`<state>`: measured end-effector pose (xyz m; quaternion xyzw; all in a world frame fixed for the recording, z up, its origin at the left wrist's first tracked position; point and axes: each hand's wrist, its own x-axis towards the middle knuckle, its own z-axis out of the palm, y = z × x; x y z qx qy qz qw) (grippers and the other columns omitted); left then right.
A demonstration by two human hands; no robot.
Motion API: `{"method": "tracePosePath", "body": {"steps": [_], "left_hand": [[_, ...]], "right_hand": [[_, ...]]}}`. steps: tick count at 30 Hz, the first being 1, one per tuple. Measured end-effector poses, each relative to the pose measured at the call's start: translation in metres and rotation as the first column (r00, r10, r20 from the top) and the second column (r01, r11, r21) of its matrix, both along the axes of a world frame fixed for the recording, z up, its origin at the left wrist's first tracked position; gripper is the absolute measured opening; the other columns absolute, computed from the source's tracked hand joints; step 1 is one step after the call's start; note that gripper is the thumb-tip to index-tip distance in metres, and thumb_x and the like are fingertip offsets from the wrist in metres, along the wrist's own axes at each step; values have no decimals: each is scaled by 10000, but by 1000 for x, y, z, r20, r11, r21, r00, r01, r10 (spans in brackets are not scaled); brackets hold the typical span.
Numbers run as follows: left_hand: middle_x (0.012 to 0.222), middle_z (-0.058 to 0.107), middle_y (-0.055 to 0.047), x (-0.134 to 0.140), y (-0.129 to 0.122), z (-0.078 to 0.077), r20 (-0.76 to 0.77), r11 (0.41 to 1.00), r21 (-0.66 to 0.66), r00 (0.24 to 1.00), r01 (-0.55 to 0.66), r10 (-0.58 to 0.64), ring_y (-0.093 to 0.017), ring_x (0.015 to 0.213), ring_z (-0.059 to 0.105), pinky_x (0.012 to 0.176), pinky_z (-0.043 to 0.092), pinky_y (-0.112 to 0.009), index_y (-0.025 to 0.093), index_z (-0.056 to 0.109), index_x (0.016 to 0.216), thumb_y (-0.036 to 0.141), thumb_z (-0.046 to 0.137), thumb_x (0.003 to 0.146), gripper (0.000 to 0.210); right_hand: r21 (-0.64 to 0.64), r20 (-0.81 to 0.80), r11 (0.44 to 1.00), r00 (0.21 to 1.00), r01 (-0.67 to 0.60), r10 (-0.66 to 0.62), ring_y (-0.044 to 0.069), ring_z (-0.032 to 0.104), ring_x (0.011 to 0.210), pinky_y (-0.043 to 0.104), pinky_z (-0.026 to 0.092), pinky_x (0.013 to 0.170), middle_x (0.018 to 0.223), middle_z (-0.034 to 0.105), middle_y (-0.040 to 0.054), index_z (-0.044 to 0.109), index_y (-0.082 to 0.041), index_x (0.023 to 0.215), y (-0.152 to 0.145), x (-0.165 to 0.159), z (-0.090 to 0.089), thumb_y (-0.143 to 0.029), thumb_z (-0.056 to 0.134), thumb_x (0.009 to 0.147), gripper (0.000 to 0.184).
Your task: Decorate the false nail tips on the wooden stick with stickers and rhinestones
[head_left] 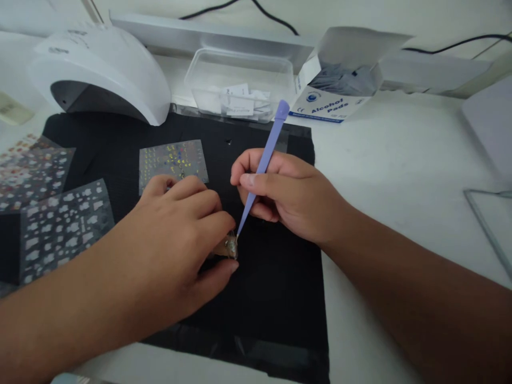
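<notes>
Between the thumb and fingers of my left hand is a small tan piece with a shiny, glittery end, like a decorated nail tip. Most of that piece is hidden under the fingers. My right hand is closed in a pen-like grip round slim purple tweezers. Their narrow point slants down to the shiny end and is at or touching it; I cannot tell if anything is on the point. Both hands are over a black mat.
A sticker sheet with small yellow marks lies behind my left hand. More sticker sheets overlap at the left. At the back stand a white arched lamp, a clear plastic tub with white packets, and an open alcohol pads box.
</notes>
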<state>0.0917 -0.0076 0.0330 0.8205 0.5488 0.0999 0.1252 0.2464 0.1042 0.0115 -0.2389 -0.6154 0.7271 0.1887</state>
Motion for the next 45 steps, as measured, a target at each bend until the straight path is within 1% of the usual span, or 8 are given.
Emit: {"method": "tracePosePath", "body": {"steps": [7, 11, 13, 18, 25, 37, 41, 45], "left_hand": [[902, 626, -61, -6, -4, 5, 37, 999, 43, 999, -4, 3, -286, 881, 535, 801, 397, -543, 219, 678, 938, 269, 575, 858, 140], [911, 580, -55, -10, -8, 13, 123, 997, 66, 991, 40, -48, -252, 863, 513, 747, 397, -459, 237, 661, 852, 154, 510, 873, 173], [894, 569, -49, -10, -9, 14, 140, 996, 59, 987, 64, -72, -249, 864, 518, 760, 392, -457, 242, 661, 816, 97, 500, 861, 221], [885, 571, -57, -7, -6, 10, 129, 996, 50, 989, 68, -74, -255, 857, 511, 760, 392, -472, 251, 690, 843, 95, 493, 843, 252], [876, 545, -52, -6, -5, 9, 131, 994, 44, 986, 97, -102, -250, 827, 494, 732, 353, -457, 246, 689, 867, 56, 483, 834, 282], [889, 548, -42, -7, -1, 2, 127, 987, 46, 979, 155, -159, -226, 860, 479, 747, 349, -432, 267, 711, 988, 51, 477, 913, 327], [898, 516, -32, -9, -2, 6, 235, 992, 83, 966, 94, -111, -206, 850, 472, 723, 355, -394, 242, 678, 974, 34, 454, 909, 312], [901, 526, -27, -9, -3, 4, 214, 989, 123, 971, 84, -109, -207, 852, 482, 739, 359, -402, 236, 660, 911, 50, 494, 905, 250]], "right_hand": [[-18, -42, 999, 998, 43, -43, 37, 361, 372, 175, 276, 376, 499, 428, -92, 535, -175, 769, 2, 2, 2, -97, 494, 868, 133], [-29, -142, 996, 986, 78, -82, 40, 350, 362, 197, 264, 383, 503, 424, -99, 533, -177, 778, 4, 5, 1, -104, 474, 855, 122], [-24, -191, 995, 976, 97, -100, 40, 341, 357, 203, 259, 385, 502, 430, -101, 531, -179, 785, 5, 6, 0, -116, 479, 853, 106], [4, -243, 990, 961, 138, -133, 35, 328, 354, 212, 285, 402, 503, 427, -109, 521, -183, 796, 7, 7, -3, -139, 500, 853, 75], [0, -274, 989, 951, 147, -142, 31, 334, 350, 213, 282, 406, 514, 445, -111, 524, -181, 796, 9, 7, -4, -153, 510, 848, 60], [-35, -342, 991, 930, 126, -131, 36, 325, 336, 214, 247, 404, 480, 451, -112, 516, -166, 793, 11, 6, -5, -107, 451, 875, 120], [-54, -379, 994, 919, 98, -111, 34, 318, 337, 209, 252, 416, 480, 452, -112, 526, -159, 798, 13, 7, -6, -91, 447, 886, 136], [-69, -403, 994, 909, 84, -104, 35, 311, 329, 204, 243, 414, 461, 454, -111, 523, -157, 796, 13, 7, -6, -95, 442, 886, 136]]}}
